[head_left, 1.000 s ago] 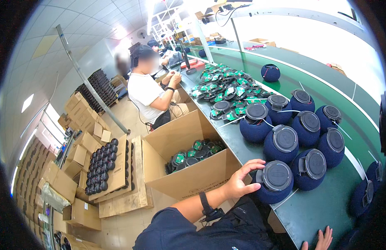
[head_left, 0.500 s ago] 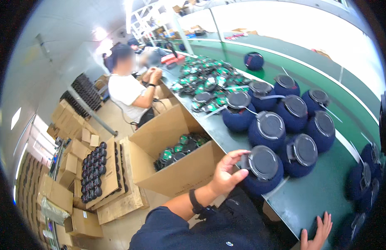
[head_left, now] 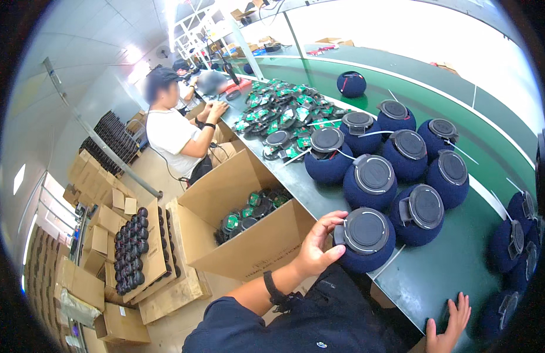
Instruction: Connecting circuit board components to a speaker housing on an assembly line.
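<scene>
My left hand (head_left: pixel 317 246) curls its thumb and fingers around the left side of a ball-shaped navy speaker (head_left: pixel 366 235) with a round black cap, at the near edge of the bench. The palm faces the speaker, and a black band circles that wrist. Low on the right, my right hand (head_left: pixel 449 329) has its fingers spread at the bench edge and holds nothing. Close behind the held speaker stand several like it, one of them a navy speaker (head_left: pixel 422 215) just to its right. Thin white strips stick out from some of them.
A heap of black-and-green circuit parts (head_left: pixel 290 115) covers the bench farther back. More navy speakers (head_left: pixel 507 247) stand at the right. An open cardboard box (head_left: pixel 249 256) with similar parts sits left of the bench. Beyond it, a person (head_left: pixel 175 129) works seated.
The whole view has shifted slightly. My left hand stays at the same speaker and my right hand stays by the bench edge. The seated person's hands have moved a little.
</scene>
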A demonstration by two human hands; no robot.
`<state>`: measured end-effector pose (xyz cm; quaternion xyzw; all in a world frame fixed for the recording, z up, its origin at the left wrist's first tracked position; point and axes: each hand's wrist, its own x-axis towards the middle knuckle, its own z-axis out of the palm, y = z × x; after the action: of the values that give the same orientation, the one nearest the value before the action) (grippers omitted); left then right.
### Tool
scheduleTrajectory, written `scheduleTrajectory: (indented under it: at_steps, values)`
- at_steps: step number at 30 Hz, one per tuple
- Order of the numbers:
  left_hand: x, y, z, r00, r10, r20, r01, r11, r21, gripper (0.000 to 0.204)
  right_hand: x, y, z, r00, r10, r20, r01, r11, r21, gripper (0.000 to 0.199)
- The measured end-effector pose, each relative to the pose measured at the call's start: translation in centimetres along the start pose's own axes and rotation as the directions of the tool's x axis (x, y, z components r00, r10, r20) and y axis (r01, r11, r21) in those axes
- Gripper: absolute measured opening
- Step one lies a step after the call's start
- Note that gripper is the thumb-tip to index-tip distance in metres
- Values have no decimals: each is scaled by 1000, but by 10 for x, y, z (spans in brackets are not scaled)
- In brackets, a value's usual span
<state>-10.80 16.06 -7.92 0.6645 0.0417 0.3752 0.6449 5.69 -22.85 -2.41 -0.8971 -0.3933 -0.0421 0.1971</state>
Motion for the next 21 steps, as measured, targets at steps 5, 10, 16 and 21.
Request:
scheduleTrajectory:
  at_steps: [5, 10, 16, 21]
  values:
    - [-2, -4, -5, 999, 22, 44, -22, 1000, 6, 64, 0, 1, 3, 1000, -16, -17, 16, 1000, 8, 53]
    - [0, -3, -5, 999, 33, 23, -33, 999, 10, 62, 3, 1, 3, 1000, -21, -23, 21, 1000, -2, 54]
    - [-5, -14, -9, 999, 31, 26, -32, 998, 46, 67, 2, -2, 1, 1000, -14, -11, 14, 1000, -9, 55]
    - [4, 6, -10, 1000, 1, -19, 1, 998, 56, 86, -2, -2, -1, 1000, -11, -5, 11, 1000, -8, 54]
